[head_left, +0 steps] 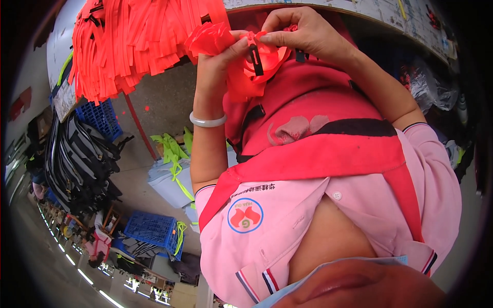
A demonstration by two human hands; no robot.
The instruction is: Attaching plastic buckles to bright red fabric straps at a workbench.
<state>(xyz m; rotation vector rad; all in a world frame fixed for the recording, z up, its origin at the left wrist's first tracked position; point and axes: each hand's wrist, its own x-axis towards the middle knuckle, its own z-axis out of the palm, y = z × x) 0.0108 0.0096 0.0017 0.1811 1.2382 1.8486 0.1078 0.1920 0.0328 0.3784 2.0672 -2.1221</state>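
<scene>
Left fingers [237, 49] gripped a bunched red fabric piece [244, 84], its loose folds covering part of them. Right fingers [277, 38] pinched its near edge, thumb against index. A black tab [256, 60] lay between both sets of fingers; a second black tab [300, 55] sat just under the right ones. Red apron [318, 102] directly below. Tight against the left fingers' outer side: a thick heap of red strips [138, 46], crowding that flank. Table [380, 10] ran beyond the right fingers; crumpled clear plastic [434, 90] lay past that forearm. Farther left of the fingers: blue crate [105, 120], bundled black straps [77, 159], yellow-green strips [172, 146] by a pale-blue box [167, 182]. Farthest: another blue crate [151, 228], a person in pink [97, 245].
</scene>
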